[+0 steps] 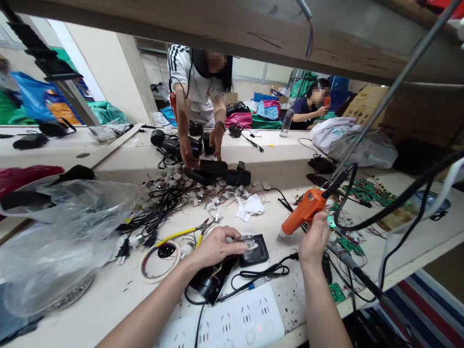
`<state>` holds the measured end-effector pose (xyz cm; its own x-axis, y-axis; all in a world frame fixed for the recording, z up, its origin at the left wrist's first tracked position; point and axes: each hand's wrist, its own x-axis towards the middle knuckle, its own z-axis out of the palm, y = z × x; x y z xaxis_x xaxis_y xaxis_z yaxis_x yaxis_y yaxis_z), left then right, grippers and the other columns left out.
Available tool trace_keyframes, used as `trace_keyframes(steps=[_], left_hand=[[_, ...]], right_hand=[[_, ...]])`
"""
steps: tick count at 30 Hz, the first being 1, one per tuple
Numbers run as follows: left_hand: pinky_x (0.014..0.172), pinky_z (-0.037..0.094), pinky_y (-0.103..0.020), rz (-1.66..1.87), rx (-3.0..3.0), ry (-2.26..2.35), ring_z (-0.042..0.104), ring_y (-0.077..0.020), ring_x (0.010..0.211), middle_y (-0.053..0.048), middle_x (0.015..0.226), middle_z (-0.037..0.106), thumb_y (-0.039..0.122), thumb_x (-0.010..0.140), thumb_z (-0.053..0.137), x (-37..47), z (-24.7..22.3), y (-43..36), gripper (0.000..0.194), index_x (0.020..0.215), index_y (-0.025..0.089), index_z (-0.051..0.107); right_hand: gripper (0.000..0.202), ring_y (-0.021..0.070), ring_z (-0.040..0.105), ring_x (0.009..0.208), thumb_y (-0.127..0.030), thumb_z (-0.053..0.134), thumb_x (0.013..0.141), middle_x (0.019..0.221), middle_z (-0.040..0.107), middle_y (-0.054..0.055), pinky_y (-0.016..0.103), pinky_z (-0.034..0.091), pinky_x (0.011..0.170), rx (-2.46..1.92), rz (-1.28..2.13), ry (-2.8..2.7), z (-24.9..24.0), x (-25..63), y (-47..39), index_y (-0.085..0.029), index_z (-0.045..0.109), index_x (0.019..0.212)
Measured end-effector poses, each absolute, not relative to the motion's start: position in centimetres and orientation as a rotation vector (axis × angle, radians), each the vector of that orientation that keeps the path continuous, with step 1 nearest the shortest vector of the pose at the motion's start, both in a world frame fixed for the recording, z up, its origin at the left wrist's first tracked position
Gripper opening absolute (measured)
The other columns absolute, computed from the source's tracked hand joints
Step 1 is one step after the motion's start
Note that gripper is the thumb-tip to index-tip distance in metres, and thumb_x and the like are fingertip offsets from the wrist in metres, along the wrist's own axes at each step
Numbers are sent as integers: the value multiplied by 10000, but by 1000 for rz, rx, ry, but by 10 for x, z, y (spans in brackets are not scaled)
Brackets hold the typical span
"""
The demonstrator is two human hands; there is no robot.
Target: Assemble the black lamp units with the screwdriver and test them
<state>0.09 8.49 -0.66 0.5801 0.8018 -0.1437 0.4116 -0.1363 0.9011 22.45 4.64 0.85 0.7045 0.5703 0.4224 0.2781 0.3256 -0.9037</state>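
Head view: my left hand (216, 245) was found pinching a small clear piece (249, 244) between thumb and fingers, at the black square part (262, 255); whether the two touched, I could not tell. My right hand (314, 240) was closed around the orange electric screwdriver (301, 212), its tip low and apart from that part. Just below my left hand lay a black housing (207, 289) with wires exposed, beside a black cable and the white power strip (255, 314).

Progress, as judged: the clear piece was in hand but not released, and no driving was under way. The housing appeared unclosed, its wiring not enclosed.

Further out on the surface (116, 309) lay yellow-handled cutters (177, 234), a tape roll (144, 266), a heap of small white parts (170, 178) and, to the right, green circuit boards (369, 189). Across from me, a co-worker's hands (189, 152) were at black devices (213, 167).
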Motion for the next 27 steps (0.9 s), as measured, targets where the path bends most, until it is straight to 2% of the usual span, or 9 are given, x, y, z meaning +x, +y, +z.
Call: trace_keyframes(steps=[2,3,6,9,12,19,27], left_hand=[[619,370,-238,458,1751,1001,484,-152,678,9,669,540,525,674,611,1,-5,85,356,676,169,604],[615,366,-239,453,1749,999,479,-150,669,11,659,534,521,668,612,1,-4,84,352,669,170,598],[599,351,-237,443,1744,995,456,-142,644,19,636,511,531,645,624,1,-2,84,360,653,173,583],[610,350,-238,462,1746,1012,464,-148,662,17,652,520,544,630,645,1,-1,83,374,655,174,592],[638,355,-243,504,1758,1030,486,-158,694,13,679,544,497,629,672,-1,-1,81,332,650,170,615],[621,354,-239,522,1716,991,470,-148,667,23,642,530,470,644,673,-1,-3,78,311,648,162,633],[606,357,-230,528,1684,993,460,-143,654,25,636,533,493,612,694,-1,-6,79,338,645,164,623]], right_hand=[[371,217,577,933,-503,522,878,1020,609,88,355,447,827,-1260,4,-764,7,218,32,-173,586,1033],[292,211,576,910,-430,571,870,998,610,81,353,449,817,-1263,-53,-799,6,212,25,-181,595,1019],[128,188,577,776,-316,612,857,827,608,45,323,467,720,-1319,134,-1170,4,192,11,-192,645,859],[160,174,595,732,-338,622,846,802,614,41,296,489,653,-1331,500,-1278,1,176,11,-183,651,817],[207,168,600,715,-373,664,801,802,622,43,283,501,625,-1304,674,-1185,-1,168,17,-169,640,819],[196,155,587,651,-352,698,738,744,623,29,259,493,566,-1303,726,-1173,-3,164,23,-166,650,773],[159,158,591,677,-341,657,775,750,618,27,249,499,595,-1317,703,-1222,-3,164,25,-184,648,749]])
